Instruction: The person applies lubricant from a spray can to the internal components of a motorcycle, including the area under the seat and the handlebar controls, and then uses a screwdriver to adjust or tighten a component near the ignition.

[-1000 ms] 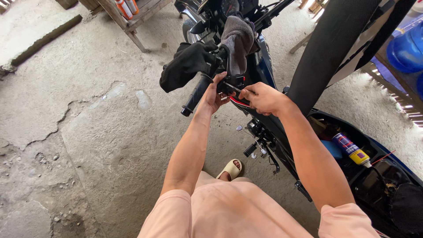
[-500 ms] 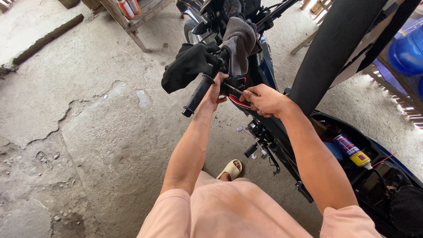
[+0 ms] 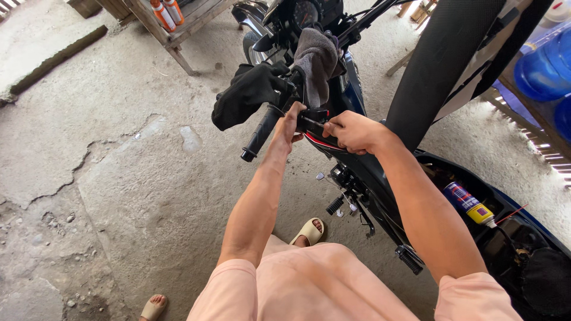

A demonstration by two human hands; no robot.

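Observation:
I stand beside a dark blue motorcycle (image 3: 380,178) with its seat (image 3: 452,59) lifted. My left hand (image 3: 289,125) presses against the switch housing just inside the black handlebar grip (image 3: 260,133). My right hand (image 3: 352,131) is closed around a small black tool or part with red wiring at the same housing. A black glove (image 3: 244,94) and a grey cloth (image 3: 316,56) hang over the handlebar above both hands.
A blue and yellow spray can (image 3: 470,204) lies in the open under-seat compartment. A wooden bench (image 3: 178,27) with orange cans (image 3: 166,12) stands at the back. Blue water jugs (image 3: 544,71) sit at right. The concrete floor (image 3: 119,178) is cracked; my sandalled foot (image 3: 307,230) is near the footpeg.
Both hands stay at the handlebar housing, shifting only slightly; the view has tilted a little.

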